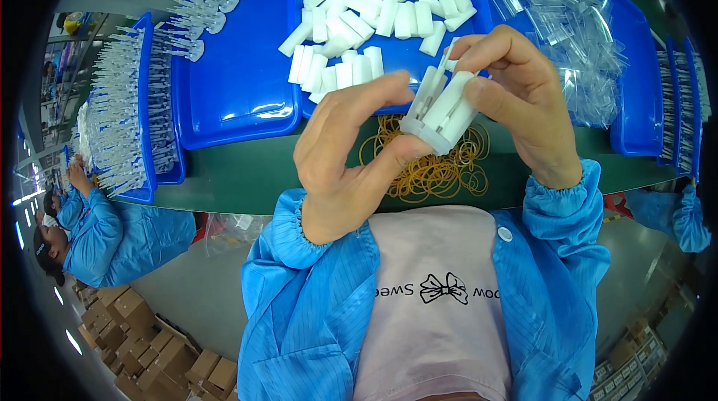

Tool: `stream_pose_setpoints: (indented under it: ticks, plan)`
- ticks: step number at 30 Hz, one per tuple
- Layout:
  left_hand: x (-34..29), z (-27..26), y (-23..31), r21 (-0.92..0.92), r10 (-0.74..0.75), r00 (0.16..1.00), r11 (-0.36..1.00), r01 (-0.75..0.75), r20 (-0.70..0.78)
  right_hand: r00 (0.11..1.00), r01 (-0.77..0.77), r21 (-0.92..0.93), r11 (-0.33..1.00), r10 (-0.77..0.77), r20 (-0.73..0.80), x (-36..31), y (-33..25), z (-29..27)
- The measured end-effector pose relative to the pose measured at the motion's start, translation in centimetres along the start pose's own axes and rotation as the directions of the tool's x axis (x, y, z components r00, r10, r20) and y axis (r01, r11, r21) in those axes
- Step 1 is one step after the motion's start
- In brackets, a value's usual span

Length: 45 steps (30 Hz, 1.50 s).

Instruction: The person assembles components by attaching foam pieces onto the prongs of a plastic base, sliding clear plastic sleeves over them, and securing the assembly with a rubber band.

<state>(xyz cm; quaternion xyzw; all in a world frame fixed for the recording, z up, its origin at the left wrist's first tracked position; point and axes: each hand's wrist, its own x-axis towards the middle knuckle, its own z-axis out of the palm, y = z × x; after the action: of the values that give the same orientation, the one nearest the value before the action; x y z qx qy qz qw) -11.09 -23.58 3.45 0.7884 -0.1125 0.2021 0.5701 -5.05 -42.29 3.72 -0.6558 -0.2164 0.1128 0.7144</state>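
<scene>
Here's frosted, translucent plastic at the centre, the pronged, pale holder [429, 133] showing a dull sheen, and against it a smooth, matt white block [458, 106], foam-like in look. Behind, the glossy blue plastic tray [239, 65] throws back bright light! Over to the heap of clear, flat plastic sleeves [572, 35]: shiny, glinting, crinkled with reflections. Thin yellow-brown bands [434, 175] look rubbery on the smooth green tabletop [243, 173]. And cloth now: a fine-striped, creased blue jacket [310, 319], faintly lustrous, over a soft, matt pale-pink shirt [434, 244].

Green table [247, 184] beneath blue trays [239, 91] and yellowish rubber bands [441, 178]
</scene>
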Motion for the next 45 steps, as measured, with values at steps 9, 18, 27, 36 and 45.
stream_pose_setpoints:
  ticks: [9,18,27,36,45]
  plan:
    - [0.0,-1.2,-2.0,0.075,0.001,1.000,0.997,-0.004,0.030,0.974,0.207,-0.642,0.738,-0.217,0.065,2.4,1.5,-2.8]
    - [-0.4,-1.9,-2.1,0.122,0.015,0.998,0.992,-0.022,0.063,0.946,0.300,-0.942,0.152,-0.173,0.274,2.0,3.6,-2.8]
    - [-0.1,-0.6,-0.2,0.042,0.143,0.977,0.988,-0.151,0.159,0.980,-0.137,0.477,0.868,0.188,-0.061,1.9,2.2,-1.4]
    - [0.0,-0.2,0.4,-0.013,0.163,0.968,0.986,-0.164,0.189,0.964,-0.206,0.615,0.761,0.266,-0.006,1.4,2.4,-1.1]
    - [-0.4,-0.1,0.3,-0.005,0.162,0.974,0.987,-0.164,0.157,0.970,-0.233,0.490,0.840,0.239,0.052,1.1,1.2,-1.4]
